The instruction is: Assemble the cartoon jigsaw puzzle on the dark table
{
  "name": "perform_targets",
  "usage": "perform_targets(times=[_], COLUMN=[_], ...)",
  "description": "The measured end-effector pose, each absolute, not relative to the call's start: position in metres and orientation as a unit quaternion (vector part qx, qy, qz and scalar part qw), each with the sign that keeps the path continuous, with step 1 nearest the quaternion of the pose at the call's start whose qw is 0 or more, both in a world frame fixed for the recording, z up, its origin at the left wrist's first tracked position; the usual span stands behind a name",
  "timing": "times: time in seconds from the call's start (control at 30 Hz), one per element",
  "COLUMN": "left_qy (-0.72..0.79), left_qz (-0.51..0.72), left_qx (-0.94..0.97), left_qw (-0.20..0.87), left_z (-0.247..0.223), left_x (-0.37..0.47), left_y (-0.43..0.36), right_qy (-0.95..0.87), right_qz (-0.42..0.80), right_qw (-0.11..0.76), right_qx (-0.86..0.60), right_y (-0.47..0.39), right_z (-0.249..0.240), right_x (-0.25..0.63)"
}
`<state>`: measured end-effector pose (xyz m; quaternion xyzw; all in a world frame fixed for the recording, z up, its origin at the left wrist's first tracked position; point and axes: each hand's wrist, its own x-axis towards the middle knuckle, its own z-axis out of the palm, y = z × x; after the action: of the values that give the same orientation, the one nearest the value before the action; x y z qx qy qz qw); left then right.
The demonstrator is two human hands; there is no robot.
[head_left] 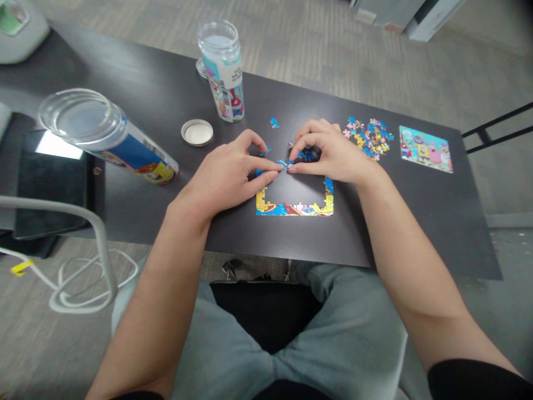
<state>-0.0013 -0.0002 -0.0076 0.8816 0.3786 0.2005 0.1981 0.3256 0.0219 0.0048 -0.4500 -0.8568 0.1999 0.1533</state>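
A partly joined jigsaw puzzle border [295, 209] lies on the dark table, its bottom edge and sides showing around a bare middle. Above its middle, my left hand [237, 169] pinches small blue puzzle pieces [285, 164] between thumb and fingers from the left. From the right, my right hand [327, 150] closes its thumb and index finger on the same pieces. One blue piece [265, 150] sits under a fingertip of my left hand. Farther back lies a loose blue piece [273, 123]. More pieces are partly hidden behind my right fingers.
A pile of loose pieces [370, 137] and a picture card [426, 149] lie to the right. Two clear-topped tubes, a near one [112, 136] and a far one [225, 72], stand at left near a round lid [197, 133]. A white cable [89, 289] hangs at the left.
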Motion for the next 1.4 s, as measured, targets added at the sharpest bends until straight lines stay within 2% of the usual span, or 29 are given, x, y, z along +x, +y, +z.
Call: perform_targets(times=[1.4], left_qy=[0.391], left_qz=[0.194], left_qx=[0.876], left_qw=[0.203], left_z=[-0.003], left_x=[0.000], left_y=[-0.003], right_qy=[-0.843], right_qz=[0.216], right_qw=[0.148], right_qx=[-0.470], right_y=[0.019], right_z=[0.010], right_x=[0.320])
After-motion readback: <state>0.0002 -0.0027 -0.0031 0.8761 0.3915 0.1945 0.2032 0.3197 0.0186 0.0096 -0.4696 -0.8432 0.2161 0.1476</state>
